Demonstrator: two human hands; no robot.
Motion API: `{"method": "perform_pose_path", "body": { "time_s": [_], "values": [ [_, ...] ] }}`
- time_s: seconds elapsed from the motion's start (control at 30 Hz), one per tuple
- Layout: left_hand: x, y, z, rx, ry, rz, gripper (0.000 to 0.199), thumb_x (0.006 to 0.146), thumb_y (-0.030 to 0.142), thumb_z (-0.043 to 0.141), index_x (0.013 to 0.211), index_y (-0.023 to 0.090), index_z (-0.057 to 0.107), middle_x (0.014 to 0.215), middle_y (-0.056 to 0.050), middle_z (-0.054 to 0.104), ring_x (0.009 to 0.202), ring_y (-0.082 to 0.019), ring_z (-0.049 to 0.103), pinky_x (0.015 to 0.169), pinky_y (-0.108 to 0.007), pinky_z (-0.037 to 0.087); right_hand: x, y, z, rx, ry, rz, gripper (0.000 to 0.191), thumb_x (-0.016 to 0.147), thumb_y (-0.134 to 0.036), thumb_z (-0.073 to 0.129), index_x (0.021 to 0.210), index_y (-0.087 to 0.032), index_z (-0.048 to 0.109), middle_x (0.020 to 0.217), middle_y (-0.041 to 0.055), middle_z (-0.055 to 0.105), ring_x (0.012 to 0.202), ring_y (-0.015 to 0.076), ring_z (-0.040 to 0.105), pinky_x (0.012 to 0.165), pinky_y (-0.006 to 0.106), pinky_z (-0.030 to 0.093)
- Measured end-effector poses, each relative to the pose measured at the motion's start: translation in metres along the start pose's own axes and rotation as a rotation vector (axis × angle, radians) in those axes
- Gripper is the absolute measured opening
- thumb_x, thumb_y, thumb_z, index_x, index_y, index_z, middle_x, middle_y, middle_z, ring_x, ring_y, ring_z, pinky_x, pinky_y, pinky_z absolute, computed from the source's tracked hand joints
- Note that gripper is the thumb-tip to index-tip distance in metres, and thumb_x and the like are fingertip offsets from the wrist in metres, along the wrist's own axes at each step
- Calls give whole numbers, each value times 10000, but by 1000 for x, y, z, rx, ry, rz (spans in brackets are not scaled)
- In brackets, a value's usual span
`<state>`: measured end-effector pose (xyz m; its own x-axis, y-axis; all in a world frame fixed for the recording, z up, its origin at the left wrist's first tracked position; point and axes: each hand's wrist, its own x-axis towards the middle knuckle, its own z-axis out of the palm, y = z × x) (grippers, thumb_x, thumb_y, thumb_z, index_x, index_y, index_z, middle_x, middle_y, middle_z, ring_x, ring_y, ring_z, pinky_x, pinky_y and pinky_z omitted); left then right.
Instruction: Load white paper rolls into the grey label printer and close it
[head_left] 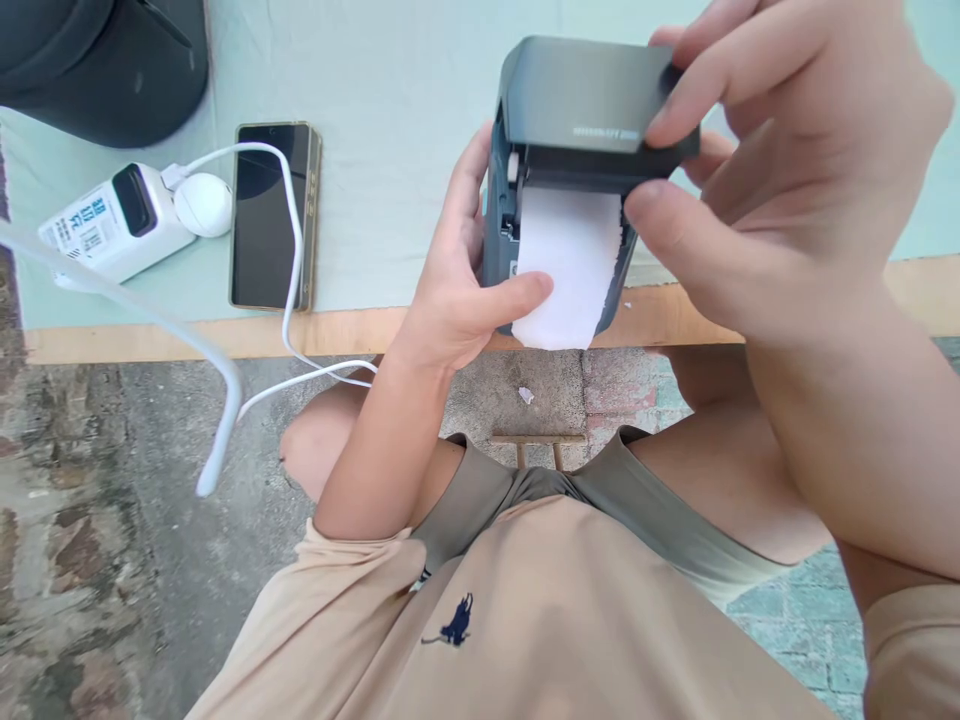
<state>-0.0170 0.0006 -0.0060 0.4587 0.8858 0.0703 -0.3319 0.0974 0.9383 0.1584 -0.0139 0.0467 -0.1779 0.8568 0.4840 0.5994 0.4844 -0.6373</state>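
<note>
Held up over the table's front edge is a dark grey portable receipt printer (499, 255), its lid (585, 95) at the top. A strip of white paper (566, 260) hangs out from under the lid toward me, with a torn-looking right edge. My left hand (469, 270) wraps the printer's left side, its thumb pressing on the paper. With thumb and fingers, my right hand (780, 150) grips the lid's right end. The inside of the printer shows only as a narrow gap left of the paper; the roll itself is hidden.
On the pale green tabletop (375, 200) a smartphone (270, 220) lies beside a white power strip (112, 225) with a plug. A white cable (289, 250) loops over the phone and off the edge. A black container (105, 70) stands at the upper left.
</note>
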Motion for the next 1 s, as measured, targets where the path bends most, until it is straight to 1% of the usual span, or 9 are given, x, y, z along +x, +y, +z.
{"method": "perform_pose_path", "body": {
  "time_s": [0.17, 0.3, 0.4, 0.47, 0.57, 0.67, 0.77, 0.9, 1.0],
  "values": [
    [2, -6, -2, -41, 30, -1, 867, 532, 281, 699, 1266, 356, 244, 1188, -6, 518, 954, -224, 569, 736, -336, 509, -4, 6, 2, 13, -56, -50, 162, 703, -263, 527, 802, -150, 590, 995, 40, 448, 1098, 137, 407, 955, 309, 432],
    [2, -7, 0, -10, 44, 17, 835, 547, 289, 671, 1264, 350, 248, 1137, -17, 542, 868, -202, 600, 651, -297, 501, -5, 12, 3, 27, -82, -71, 176, 679, -257, 557, 820, -160, 597, 1033, 55, 430, 1110, 145, 402, 924, 307, 456],
    [1, -6, 3, 60, 73, 4, 870, 532, 314, 672, 1281, 332, 230, 1036, -17, 577, 904, -205, 597, 713, -298, 495, -5, 13, 3, 44, -125, -92, 161, 686, -269, 557, 803, -162, 587, 1053, 44, 413, 1132, 138, 393, 974, 305, 429],
    [0, -5, 5, 84, 85, 17, 886, 519, 338, 680, 1283, 313, 234, 1000, -20, 578, 940, -212, 588, 759, -311, 486, -5, 11, 2, 58, -143, -59, 144, 713, -261, 529, 799, -158, 579, 1077, 40, 409, 1141, 129, 387, 1015, 306, 397],
    [1, -3, 9, 19, 68, 57, 795, 547, 415, 647, 1244, 303, 284, 1030, -27, 556, 976, -225, 577, 750, -322, 484, -4, 5, 2, 137, -160, 62, 219, 738, -239, 495, 938, -161, 542, 1104, 46, 414, 1130, 113, 390, 931, 251, 444],
    [0, 3, 12, -115, 42, 43, 547, 644, 457, 551, 1134, 292, 372, 1075, -33, 548, 1004, -235, 572, 719, -321, 501, -4, 1, 4, 346, -237, 186, 408, 751, -229, 484, 1149, -190, 399, 1176, 22, 388, 1031, 66, 447, 752, 156, 477],
    [-2, 11, 14, -111, 67, 13, 405, 717, 431, 518, 1073, 277, 403, 1074, -25, 564, 1055, -224, 552, 797, -317, 498, -5, 0, 7, 509, -332, 244, 472, 774, -246, 465, 1213, -202, 299, 1226, 9, 358, 950, 27, 476, 720, 129, 470],
    [-3, 13, 13, -77, 91, 6, 413, 771, 334, 482, 1154, 286, 335, 1031, 14, 572, 1111, -222, 521, 823, -342, 482, -6, 1, 9, 550, -334, 247, 461, 775, -243, 462, 1204, -200, 301, 1225, 17, 357, 986, 41, 473, 749, 141, 475],
    [-3, 12, 11, -94, 106, -17, 488, 709, 338, 576, 1143, 318, 355, 1064, 12, 584, 1118, -230, 517, 809, -309, 498, -5, 1, 8, 488, -310, 187, 468, 755, -232, 484, 1196, -192, 334, 1211, 26, 376, 1029, 65, 457, 760, 145, 474]
  ]
}}
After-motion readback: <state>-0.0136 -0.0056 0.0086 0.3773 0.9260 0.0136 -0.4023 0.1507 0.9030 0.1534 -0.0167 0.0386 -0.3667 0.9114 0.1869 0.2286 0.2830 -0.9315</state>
